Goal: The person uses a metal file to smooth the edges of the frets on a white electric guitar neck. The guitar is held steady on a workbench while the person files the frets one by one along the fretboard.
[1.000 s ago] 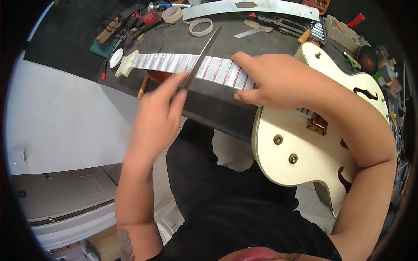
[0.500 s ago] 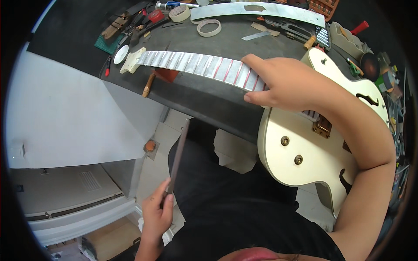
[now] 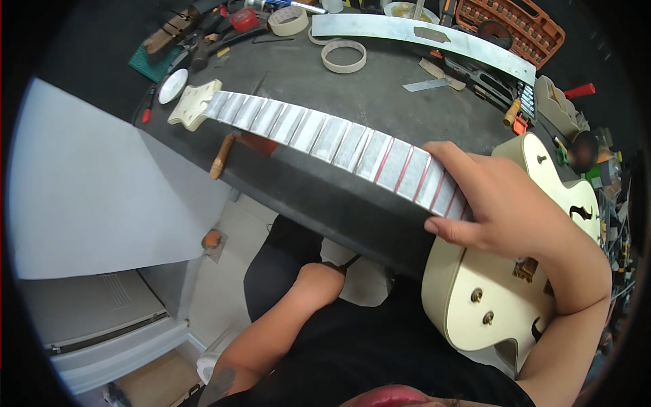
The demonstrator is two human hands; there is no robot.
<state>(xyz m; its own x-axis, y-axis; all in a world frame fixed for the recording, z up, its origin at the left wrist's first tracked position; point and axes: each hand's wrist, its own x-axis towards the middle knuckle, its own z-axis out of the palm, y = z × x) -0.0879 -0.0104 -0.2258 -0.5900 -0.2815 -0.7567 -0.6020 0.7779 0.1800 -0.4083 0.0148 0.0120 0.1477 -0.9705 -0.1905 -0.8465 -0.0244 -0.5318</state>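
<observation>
A cream hollow-body electric guitar (image 3: 468,292) lies at the right, its neck reaching left across the bench edge. Silver-grey strips cover the fretboard (image 3: 332,141) between the frets, and several frets near the body carry red marks. My right hand (image 3: 495,197) is wrapped over the neck where it meets the body, thumb on the near edge and fingers over the far side. Low in front of my lap, my left hand (image 3: 323,282) is closed on a thin file (image 3: 352,260); only a short dark part of it shows, and most fingers are hidden.
A wooden-handled tool (image 3: 222,157) and a reddish block (image 3: 260,143) sit beneath the neck. Behind it on the dark bench are a masking tape roll (image 3: 341,67), a long metal beam (image 3: 380,28) and a metal blade (image 3: 425,85). An orange socket case (image 3: 536,27) stands far right.
My left hand has swung right and inward with the file, which no longer points up into view. The guitar and my right hand appear lower and further right.
</observation>
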